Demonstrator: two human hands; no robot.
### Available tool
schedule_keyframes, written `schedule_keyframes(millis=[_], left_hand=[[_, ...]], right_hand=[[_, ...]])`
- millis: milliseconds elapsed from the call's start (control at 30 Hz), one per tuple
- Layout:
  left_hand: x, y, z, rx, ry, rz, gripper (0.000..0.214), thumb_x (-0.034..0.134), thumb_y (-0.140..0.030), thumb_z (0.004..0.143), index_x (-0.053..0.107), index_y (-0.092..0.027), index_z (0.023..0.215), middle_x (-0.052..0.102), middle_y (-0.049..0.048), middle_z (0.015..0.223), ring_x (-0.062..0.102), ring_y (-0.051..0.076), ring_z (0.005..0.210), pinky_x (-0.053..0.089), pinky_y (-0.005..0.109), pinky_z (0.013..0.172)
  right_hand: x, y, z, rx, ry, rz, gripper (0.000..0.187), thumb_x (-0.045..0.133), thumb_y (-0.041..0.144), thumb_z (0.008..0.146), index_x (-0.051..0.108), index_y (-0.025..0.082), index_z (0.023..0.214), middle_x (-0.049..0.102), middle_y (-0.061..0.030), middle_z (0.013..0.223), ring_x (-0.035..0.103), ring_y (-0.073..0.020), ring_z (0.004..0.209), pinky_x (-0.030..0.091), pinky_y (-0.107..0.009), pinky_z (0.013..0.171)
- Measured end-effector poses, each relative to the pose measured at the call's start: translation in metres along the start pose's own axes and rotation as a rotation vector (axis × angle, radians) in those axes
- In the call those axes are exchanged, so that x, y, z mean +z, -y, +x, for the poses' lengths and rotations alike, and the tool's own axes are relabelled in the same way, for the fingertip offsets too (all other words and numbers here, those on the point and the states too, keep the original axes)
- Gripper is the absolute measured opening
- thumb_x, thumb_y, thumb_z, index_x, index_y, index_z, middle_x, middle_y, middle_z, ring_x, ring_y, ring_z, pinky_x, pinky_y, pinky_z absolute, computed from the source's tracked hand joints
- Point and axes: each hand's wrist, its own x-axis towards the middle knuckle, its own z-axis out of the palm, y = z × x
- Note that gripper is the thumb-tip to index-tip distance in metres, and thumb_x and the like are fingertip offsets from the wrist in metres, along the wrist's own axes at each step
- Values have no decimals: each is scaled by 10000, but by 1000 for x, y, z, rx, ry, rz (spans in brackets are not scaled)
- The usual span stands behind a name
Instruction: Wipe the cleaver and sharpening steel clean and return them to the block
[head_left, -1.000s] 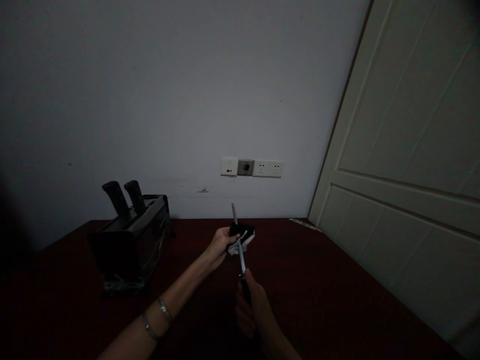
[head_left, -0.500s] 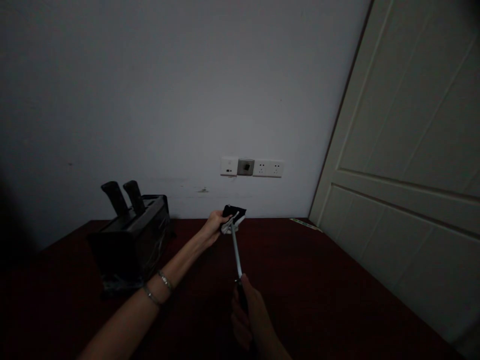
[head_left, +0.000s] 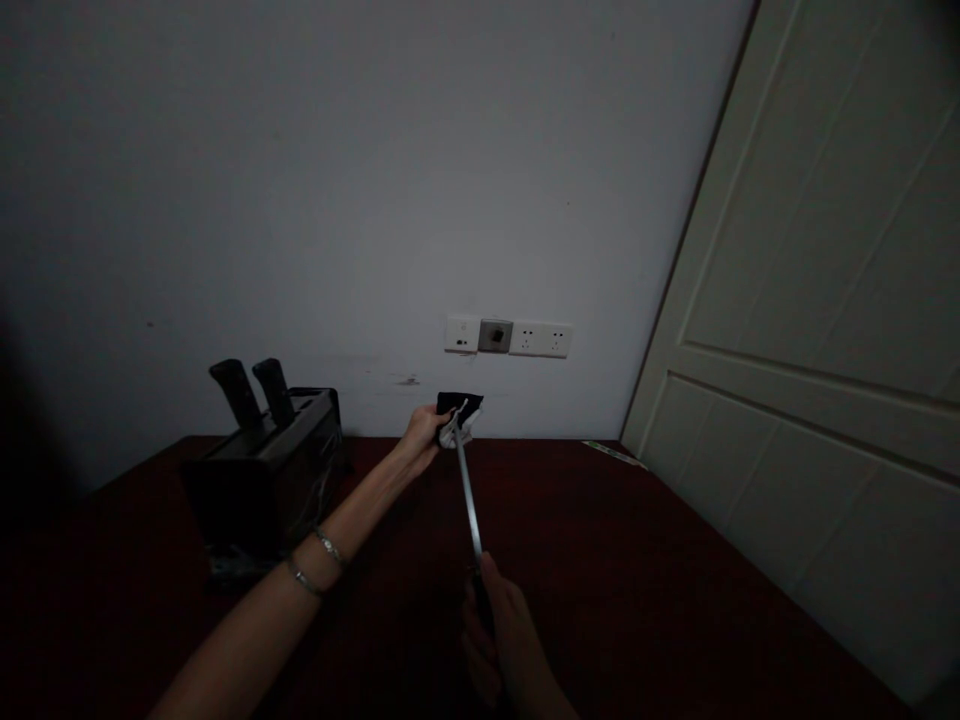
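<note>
My right hand (head_left: pixel 502 625) is wrapped round the dark handle of a honing steel (head_left: pixel 468 495). Its thin grey rod points away from me, slanting up to the left. At the far end, my left hand (head_left: pixel 426 425) grips a black and white cloth (head_left: pixel 460 408) between thumb and fingers. The rod's tip meets the cloth's pale underside; whether the cloth wraps around it I cannot tell. Two bracelets circle my left forearm. To the left of that arm stands a dark knife block (head_left: pixel 262 470), with two black knife handles (head_left: pixel 255 392) sticking up out of it.
The dark red tabletop (head_left: pixel 600 560) runs back to a pale wall (head_left: pixel 375 200) carrying a row of sockets (head_left: pixel 510 337). A patterned strip (head_left: pixel 613 454) lies at the back right edge. A white panelled door (head_left: pixel 787 400) borders the right side.
My left hand and the cloth have moved slightly up and to the left. The rod's far end has shifted with them, while my right hand stays nearly in place.
</note>
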Motion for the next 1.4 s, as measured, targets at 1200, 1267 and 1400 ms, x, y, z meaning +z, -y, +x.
schedule_keyframes(millis=[1200,1267,1400], left_hand=[[-26,40,-66,-197,265,78,192,707,-150,632,679,-62,801,674,90,741,611,126,622,445,202,601],[-22,47,-76,-225,336,88,219,722,-168,615,686,-74,809,675,83,753,613,132,655,442,210,639],[-13,48,-87,-252,436,82,327,746,-148,561,682,-87,875,673,81,793,615,155,724,441,227,681]], right_hand=[[-17,9,14,-18,138,85,572,541,752,547,437,194,617,346,106,264,273,-60,183,248,-166,194],[-19,12,15,-21,142,66,590,539,766,525,439,192,619,344,106,253,277,-66,176,262,-174,194],[-18,13,13,-62,125,20,595,503,778,546,438,189,608,336,104,252,279,-68,174,273,-182,204]])
